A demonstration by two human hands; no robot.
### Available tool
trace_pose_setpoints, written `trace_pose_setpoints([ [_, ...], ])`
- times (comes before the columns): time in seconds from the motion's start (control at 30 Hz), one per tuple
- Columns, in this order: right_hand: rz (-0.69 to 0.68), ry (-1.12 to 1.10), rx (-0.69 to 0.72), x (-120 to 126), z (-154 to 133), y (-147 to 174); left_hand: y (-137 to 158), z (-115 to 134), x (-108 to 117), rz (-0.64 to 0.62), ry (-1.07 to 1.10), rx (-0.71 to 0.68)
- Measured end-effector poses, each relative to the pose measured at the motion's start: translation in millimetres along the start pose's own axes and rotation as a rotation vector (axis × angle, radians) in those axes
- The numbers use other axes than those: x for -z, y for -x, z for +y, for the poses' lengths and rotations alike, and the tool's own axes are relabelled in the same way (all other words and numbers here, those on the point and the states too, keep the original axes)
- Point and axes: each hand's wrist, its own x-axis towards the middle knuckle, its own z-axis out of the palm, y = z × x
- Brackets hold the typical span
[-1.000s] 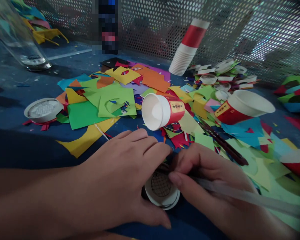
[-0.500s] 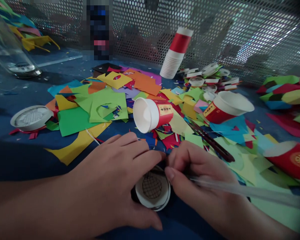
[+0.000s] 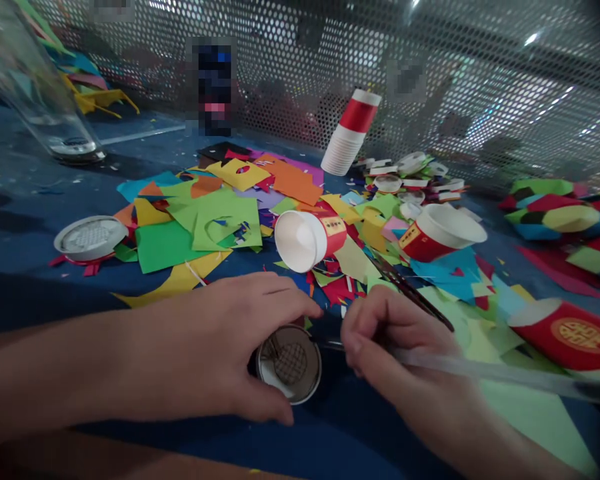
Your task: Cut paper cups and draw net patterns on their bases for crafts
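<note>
My left hand (image 3: 230,353) curls around the left side of a cut-off paper cup bottom (image 3: 297,363), thumb at its near edge and fingers at its far edge. Its round face carries a dark grid drawn inside a circle, with darker strokes at the upper left. Pinched in my right hand (image 3: 395,353) is a pen (image 3: 480,367) with a clear barrel; its thin dark tip end points left towards the cup bottom's right edge. Whether the tip touches is hard to see. Beyond my hands a red and white paper cup (image 3: 300,241) lies on its side.
Coloured paper scraps (image 3: 230,217) cover the middle. Another gridded cup bottom (image 3: 93,238) lies left, below a glass bottle (image 3: 75,143). A cup stack (image 3: 350,133) stands near the perforated metal panel (image 3: 290,67). Scissors (image 3: 410,290) and more cups (image 3: 570,333) are at right.
My right hand has drawn back to the right, taking the pen off the cup bottom's upper part. The cup bottom looks turned and tilted in my left hand. The camera view has shifted slightly.
</note>
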Motion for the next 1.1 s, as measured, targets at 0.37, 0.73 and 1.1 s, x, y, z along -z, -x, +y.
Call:
trace_pose_setpoints([
  [0.37, -0.141, 0.247, 0.068, 1, 3, 2, -2, -4, -21, 0.096, 0.002, -0.095],
  [0.73, -0.098, 0.308, 0.087, 5, 4, 5, 1, -2, -26, 0.118, -0.040, 0.033],
  [1.1, -0.049, 0.479, 0.216, 3, -1, 8, 1, 2, -24, 0.090, -0.044, 0.102],
])
